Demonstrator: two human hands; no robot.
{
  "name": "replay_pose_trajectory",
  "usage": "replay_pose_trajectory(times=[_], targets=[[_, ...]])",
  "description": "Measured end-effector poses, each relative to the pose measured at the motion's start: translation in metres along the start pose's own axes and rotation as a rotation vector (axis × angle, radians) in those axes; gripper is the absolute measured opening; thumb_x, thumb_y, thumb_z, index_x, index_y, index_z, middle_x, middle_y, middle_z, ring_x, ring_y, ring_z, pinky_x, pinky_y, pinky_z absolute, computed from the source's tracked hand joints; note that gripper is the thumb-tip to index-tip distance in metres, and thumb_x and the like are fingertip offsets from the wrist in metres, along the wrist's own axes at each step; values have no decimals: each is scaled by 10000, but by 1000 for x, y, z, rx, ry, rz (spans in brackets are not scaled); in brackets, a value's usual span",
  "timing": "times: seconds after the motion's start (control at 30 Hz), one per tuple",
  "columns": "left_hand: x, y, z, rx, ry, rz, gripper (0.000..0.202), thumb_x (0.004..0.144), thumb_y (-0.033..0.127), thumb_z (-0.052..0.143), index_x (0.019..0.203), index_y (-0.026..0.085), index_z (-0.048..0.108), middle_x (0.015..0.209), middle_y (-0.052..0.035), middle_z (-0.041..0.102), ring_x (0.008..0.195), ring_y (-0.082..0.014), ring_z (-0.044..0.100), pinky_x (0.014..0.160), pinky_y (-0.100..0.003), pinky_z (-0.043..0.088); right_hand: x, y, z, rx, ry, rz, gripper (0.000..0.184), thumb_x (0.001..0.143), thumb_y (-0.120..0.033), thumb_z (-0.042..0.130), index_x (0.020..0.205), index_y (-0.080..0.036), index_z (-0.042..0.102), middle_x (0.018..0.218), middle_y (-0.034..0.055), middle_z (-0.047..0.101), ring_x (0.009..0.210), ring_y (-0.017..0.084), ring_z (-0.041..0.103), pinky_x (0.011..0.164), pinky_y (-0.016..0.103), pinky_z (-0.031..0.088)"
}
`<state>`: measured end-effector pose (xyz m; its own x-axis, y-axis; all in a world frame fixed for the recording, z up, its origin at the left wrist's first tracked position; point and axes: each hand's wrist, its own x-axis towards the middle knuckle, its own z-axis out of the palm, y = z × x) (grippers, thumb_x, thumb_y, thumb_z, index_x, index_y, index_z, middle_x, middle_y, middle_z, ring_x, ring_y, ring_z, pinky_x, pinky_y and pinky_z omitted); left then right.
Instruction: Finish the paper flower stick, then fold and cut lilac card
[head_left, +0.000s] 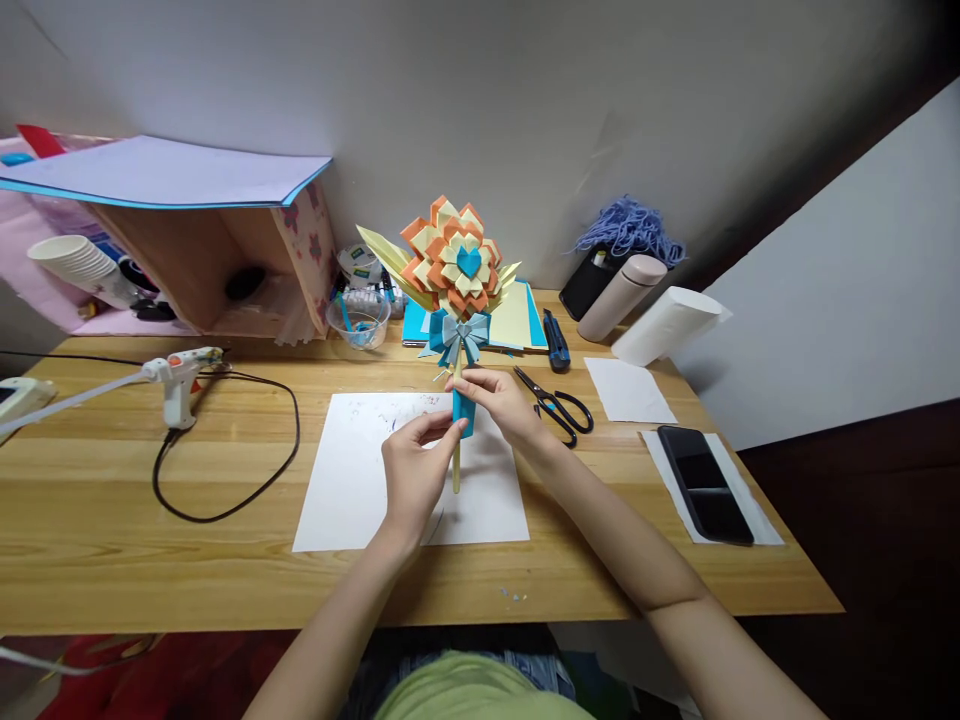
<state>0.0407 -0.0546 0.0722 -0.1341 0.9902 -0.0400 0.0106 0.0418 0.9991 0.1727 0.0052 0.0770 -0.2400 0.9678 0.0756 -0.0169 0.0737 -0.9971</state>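
An orange and cream folded paper flower with a blue heart at its centre stands upright on a thin wooden stick. A pale blue bow sits just below the flower head. My left hand and my right hand both pinch a blue paper strip wrapped round the stick under the bow. The flower is held over a white paper sheet on the wooden table.
A white glue gun with a looping black cord lies at left. Black scissors, a blue utility knife, a phone on paper, a paper roll, a flask and coloured sheets lie to the right.
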Motion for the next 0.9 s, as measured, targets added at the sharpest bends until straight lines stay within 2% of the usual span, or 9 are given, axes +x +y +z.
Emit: replay_pose_trajectory(times=[0.27, 0.43, 0.67, 0.9], targets=[[4, 3, -24, 85, 72, -8, 221, 678, 319, 689, 827, 159, 724, 821, -55, 726, 758, -197, 678, 736, -301, 546, 13, 2, 29, -30, -89, -9, 241, 793, -386, 579, 808, -180, 703, 749, 10, 606, 723, 137, 534, 663, 238, 399], [10, 6, -49, -33, 70, -33, 230, 654, 304, 713, 822, 147, 724, 838, -65, 725, 783, -198, 673, 742, -292, 544, 24, -5, 51, -26, -143, -54, 239, 805, -373, 569, 819, -180, 710, 783, 22, 637, 788, 157, 560, 705, 249, 417], [16, 17, -89, -220, 12, -38, 245, 650, 321, 726, 812, 138, 724, 813, -62, 720, 760, -172, 659, 731, -273, 543, 32, -28, 88, -29, -246, -131, 236, 809, -362, 570, 832, -177, 715, 764, 30, 624, 780, 166, 561, 695, 261, 429], [-3, 36, -124, -155, 163, 42, 263, 619, 294, 747, 822, 130, 713, 821, -66, 717, 760, -181, 658, 686, -268, 553, 34, -46, 126, -137, -398, -269, 266, 844, -365, 524, 883, -186, 717, 799, 36, 557, 794, 163, 531, 714, 266, 419]])
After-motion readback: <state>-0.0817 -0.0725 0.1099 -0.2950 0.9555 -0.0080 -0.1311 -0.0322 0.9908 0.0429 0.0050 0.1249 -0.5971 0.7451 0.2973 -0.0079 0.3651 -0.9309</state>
